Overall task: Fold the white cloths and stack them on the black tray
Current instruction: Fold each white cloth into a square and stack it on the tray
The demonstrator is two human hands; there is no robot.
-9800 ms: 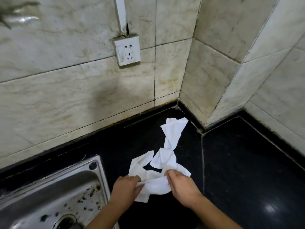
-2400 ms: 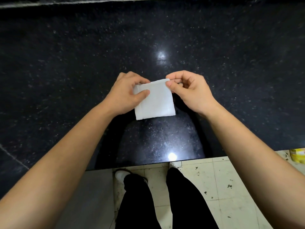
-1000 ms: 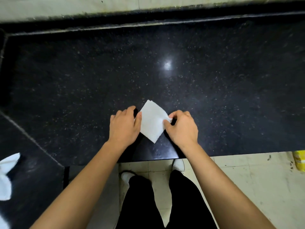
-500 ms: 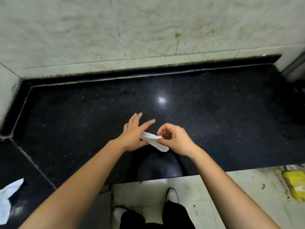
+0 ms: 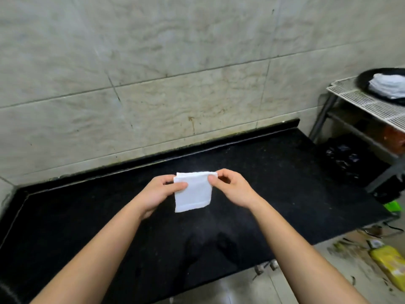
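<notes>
A small folded white cloth (image 5: 194,195) hangs above the black counter (image 5: 87,216), held up by its top corners. My left hand (image 5: 158,190) pinches the top left corner with thumb over the front. My right hand (image 5: 233,186) pinches the top right corner. At the far right a round black tray (image 5: 365,81) sits on a white wire rack (image 5: 372,105). A stack of folded white cloths (image 5: 389,85) lies on the tray, partly cut off by the frame edge.
A tiled wall (image 5: 153,84) rises behind the counter. Dark bags (image 5: 344,156) lie under the rack, beside its metal legs. A yellow package (image 5: 392,264) and debris lie on the floor at lower right. The counter's front edge runs just below my forearms.
The cloth, bunched between my hands half a second ago, now hangs flat as a folded square from both pinched corners. The view has swung up and right, revealing the rack and tray.
</notes>
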